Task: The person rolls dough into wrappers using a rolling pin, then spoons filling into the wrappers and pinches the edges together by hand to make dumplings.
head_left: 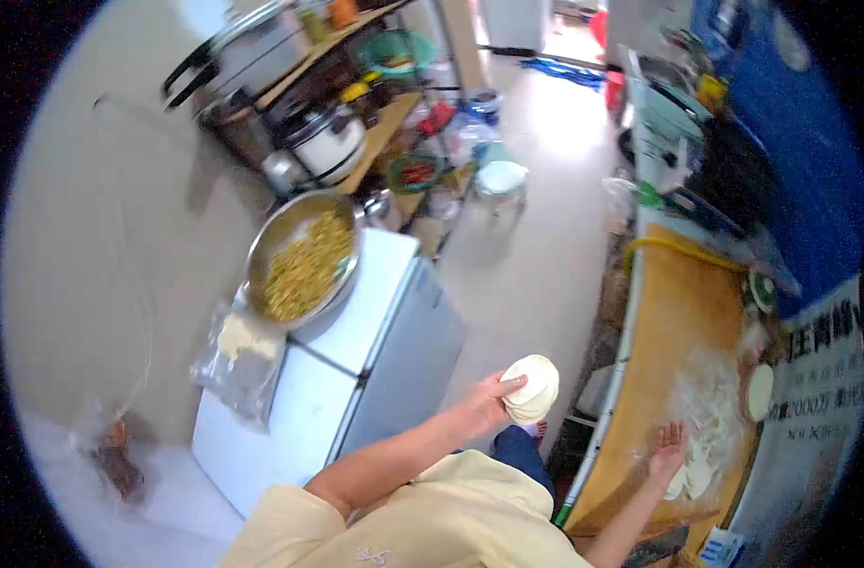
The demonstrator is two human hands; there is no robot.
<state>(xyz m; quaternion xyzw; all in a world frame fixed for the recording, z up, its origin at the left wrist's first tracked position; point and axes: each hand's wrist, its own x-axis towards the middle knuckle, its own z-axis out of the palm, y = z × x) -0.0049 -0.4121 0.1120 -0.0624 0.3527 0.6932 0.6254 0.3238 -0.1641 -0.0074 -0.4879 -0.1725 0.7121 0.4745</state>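
A small stack of round, flat dough wrappers [532, 390] is in my left hand [486, 405], pinched at its edge over the gap between the white cabinet and the board. My right hand [668, 452] is above the floured wooden board [654, 346], fingers spread, with nothing visible in it. Right beside that hand, more dough rounds [699, 476] lie on the board among loose flour. On the left, a large metal bowl [349, 275] of yellow-green chopped filling stands on the white cabinet top [290, 426].
A plastic bag [238, 379] with something pale inside lies near the bowl. Behind are shelves with a rice cooker [328, 142] and baskets. A small stool [501, 178] stands on the floor. A yellow strip [683, 248] crosses the board's far end.
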